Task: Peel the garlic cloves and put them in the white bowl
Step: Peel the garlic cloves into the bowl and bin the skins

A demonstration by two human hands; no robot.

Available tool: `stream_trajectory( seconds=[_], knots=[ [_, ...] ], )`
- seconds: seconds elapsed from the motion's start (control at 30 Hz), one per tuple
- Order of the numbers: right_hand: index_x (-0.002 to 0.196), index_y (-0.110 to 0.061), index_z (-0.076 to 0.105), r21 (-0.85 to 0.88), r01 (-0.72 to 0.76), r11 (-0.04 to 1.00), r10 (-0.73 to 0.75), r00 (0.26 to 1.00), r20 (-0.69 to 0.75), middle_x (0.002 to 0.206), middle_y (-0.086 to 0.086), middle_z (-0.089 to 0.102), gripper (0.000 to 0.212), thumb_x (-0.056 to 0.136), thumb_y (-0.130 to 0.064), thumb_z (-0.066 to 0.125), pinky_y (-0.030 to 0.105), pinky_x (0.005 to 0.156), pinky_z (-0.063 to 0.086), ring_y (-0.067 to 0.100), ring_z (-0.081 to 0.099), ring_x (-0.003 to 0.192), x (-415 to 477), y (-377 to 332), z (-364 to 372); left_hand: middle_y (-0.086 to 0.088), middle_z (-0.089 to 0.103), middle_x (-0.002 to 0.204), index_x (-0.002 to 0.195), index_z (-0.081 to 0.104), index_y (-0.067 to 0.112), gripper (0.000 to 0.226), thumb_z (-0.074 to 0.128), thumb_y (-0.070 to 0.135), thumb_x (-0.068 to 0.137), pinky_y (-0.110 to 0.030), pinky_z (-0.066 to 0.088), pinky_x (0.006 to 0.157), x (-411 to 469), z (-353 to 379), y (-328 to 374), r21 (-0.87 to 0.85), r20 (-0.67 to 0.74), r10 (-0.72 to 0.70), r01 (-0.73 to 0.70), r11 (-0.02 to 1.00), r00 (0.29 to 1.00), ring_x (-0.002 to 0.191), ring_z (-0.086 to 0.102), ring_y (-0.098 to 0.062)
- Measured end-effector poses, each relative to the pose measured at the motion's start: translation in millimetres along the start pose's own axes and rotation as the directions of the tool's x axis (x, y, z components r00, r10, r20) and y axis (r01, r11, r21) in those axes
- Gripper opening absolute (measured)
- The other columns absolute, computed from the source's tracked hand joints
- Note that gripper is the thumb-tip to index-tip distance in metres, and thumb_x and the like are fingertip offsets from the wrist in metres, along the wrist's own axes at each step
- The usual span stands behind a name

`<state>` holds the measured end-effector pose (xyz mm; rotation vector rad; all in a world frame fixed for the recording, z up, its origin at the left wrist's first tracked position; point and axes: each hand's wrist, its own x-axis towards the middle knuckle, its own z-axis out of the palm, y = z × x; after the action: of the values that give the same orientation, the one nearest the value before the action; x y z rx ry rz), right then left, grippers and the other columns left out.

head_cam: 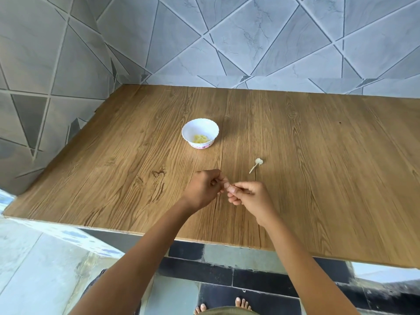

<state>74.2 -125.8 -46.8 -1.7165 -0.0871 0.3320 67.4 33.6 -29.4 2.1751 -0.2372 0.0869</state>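
Observation:
A small white bowl (pixel 200 133) with a scalloped rim stands on the wooden table, with several pale yellow peeled cloves (pixel 201 138) at its bottom. Nearer to me, above the table, my left hand (pixel 204 187) and my right hand (pixel 251 193) meet fingertip to fingertip. Both pinch a small garlic clove (pixel 230 187) between them; it is mostly hidden by the fingers. The hands are about a hand's length in front of the bowl.
A bare garlic stem with its root end (pixel 256 165) lies on the table to the right of the hands. The wooden table (pixel 318 155) meets a grey tiled wall at the back and left. Its front edge is just below my forearms.

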Motion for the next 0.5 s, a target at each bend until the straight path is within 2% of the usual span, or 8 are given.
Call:
stream_trajectory(
  seconds=[0.07, 0.13, 0.17, 0.27, 0.33, 0.4, 0.5],
  knots=[
    [0.091, -0.003, 0.071, 0.176, -0.226, 0.958, 0.209, 0.972, 0.107, 0.073, 0.004, 0.071, 0.008, 0.087, -0.007, 0.065, 0.015, 0.058, 0.052, 0.007, 0.068, 0.063, 2, -7, -5, 0.017, 0.061, 0.071, 0.082, 0.068, 0.005, 0.009, 0.065, -0.004, 0.084, -0.010, 0.045, 0.062, 0, -1, -7, 0.059, -0.005, 0.134, -0.133, 0.989, 0.991, 0.067, 0.060, 0.000],
    [0.087, -0.003, 0.070, 0.292, -0.343, 0.893, 0.290, 0.934, 0.208, 0.072, 0.004, 0.071, 0.007, 0.086, -0.006, 0.064, 0.015, 0.056, 0.052, 0.008, 0.067, 0.062, 2, -11, -10, 0.015, 0.062, 0.072, 0.084, 0.068, 0.007, 0.008, 0.065, -0.001, 0.084, -0.010, 0.044, 0.063, 0, -2, -11, 0.089, -0.009, 0.185, -0.183, 0.979, 0.983, 0.069, 0.061, -0.002],
    [0.087, -0.003, 0.070, 0.318, -0.350, 0.881, 0.290, 0.931, 0.222, 0.072, 0.004, 0.071, 0.007, 0.086, -0.007, 0.064, 0.015, 0.055, 0.052, 0.008, 0.067, 0.062, 3, -11, -10, 0.013, 0.063, 0.073, 0.085, 0.068, 0.007, 0.008, 0.065, -0.001, 0.085, -0.012, 0.045, 0.063, 1, -2, -11, 0.097, -0.015, 0.187, -0.185, 0.978, 0.982, 0.069, 0.061, -0.003],
    [0.085, -0.006, 0.071, 0.272, -0.228, 0.935, 0.204, 0.972, 0.113, 0.074, 0.006, 0.072, 0.005, 0.083, -0.009, 0.068, 0.015, 0.057, 0.052, 0.008, 0.067, 0.062, 1, -9, -6, 0.014, 0.062, 0.070, 0.082, 0.067, 0.007, 0.005, 0.064, 0.004, 0.086, -0.017, 0.046, 0.064, 2, 1, -15, 0.130, -0.094, 0.109, -0.097, 0.987, 0.990, 0.066, 0.059, -0.001],
    [0.084, -0.010, 0.070, 0.208, -0.099, 0.973, 0.099, 0.995, 0.011, 0.074, 0.004, 0.071, 0.003, 0.083, -0.008, 0.069, 0.015, 0.058, 0.052, 0.006, 0.067, 0.062, -1, -7, -4, 0.005, 0.066, 0.072, 0.080, 0.066, 0.005, 0.008, 0.062, 0.006, 0.087, -0.027, 0.050, 0.066, 2, 2, -20, 0.192, -0.145, -0.006, 0.034, 0.981, 0.989, 0.069, 0.064, -0.011],
    [0.083, -0.014, 0.071, 0.141, 0.003, 0.990, 0.004, 0.999, -0.049, 0.071, 0.001, 0.071, 0.008, 0.081, -0.006, 0.071, 0.015, 0.059, 0.052, 0.006, 0.067, 0.062, -2, -2, -4, -0.001, 0.067, 0.072, 0.076, 0.064, 0.005, 0.014, 0.059, 0.008, 0.089, -0.034, 0.052, 0.066, 2, 0, -24, 0.233, -0.129, -0.080, 0.109, 0.966, 0.988, 0.070, 0.064, -0.021],
    [0.079, -0.019, 0.071, 0.039, 0.094, 0.995, -0.091, 0.992, -0.089, 0.066, -0.003, 0.071, 0.009, 0.078, -0.010, 0.074, 0.017, 0.058, 0.053, 0.007, 0.067, 0.061, -1, 5, -4, 0.002, 0.059, 0.062, 0.081, 0.067, 0.007, 0.026, 0.057, 0.027, 0.094, -0.036, 0.052, 0.066, 2, -6, -19, 0.163, -0.027, -0.116, 0.118, 0.979, 0.993, 0.060, 0.056, -0.017]
  ],
)
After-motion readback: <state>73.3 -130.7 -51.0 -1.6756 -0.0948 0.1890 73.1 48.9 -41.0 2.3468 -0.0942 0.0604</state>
